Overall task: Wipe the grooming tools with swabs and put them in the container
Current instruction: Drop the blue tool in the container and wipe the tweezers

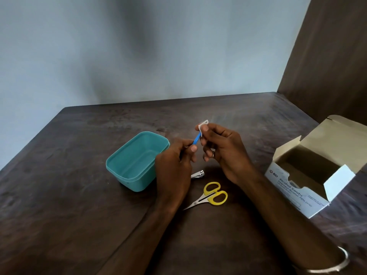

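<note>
Blue grooming tool [196,139]: held above surface [79,195], left hand [174,161] pinching its lower end, right hand [220,149] pinching white swab [202,127] around its tip. Advice: steady tool, draw swab lengthwise, then drop into teal container [137,161]; scissors [208,195], nail clipper [198,174] await

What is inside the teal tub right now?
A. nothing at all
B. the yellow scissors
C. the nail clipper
A: the teal tub shows only its bare inside, while the scissors and nail clipper lie on the table beside it.
</note>
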